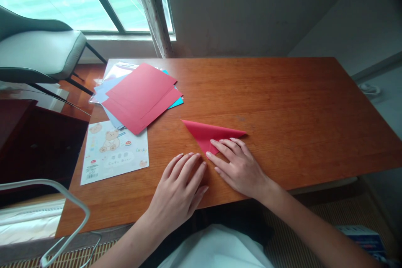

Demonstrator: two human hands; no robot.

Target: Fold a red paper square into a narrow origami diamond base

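A red sheet folded into a triangle (209, 131) lies on the wooden table, its long edge at the far side and one corner pointing toward me. My right hand (235, 163) rests over the near right part of the triangle, fingers spread and fingertips on the paper. Just left of the triangle's near corner, my left hand (180, 184) lies on the table with its fingers extended and nothing in it.
Red sheets (143, 96) lie over blue sheets and clear packaging at the table's back left. A printed bear card (116, 150) is nearer. A chair (40, 50) stands by the window; a white curved tube (63, 190) is at lower left.
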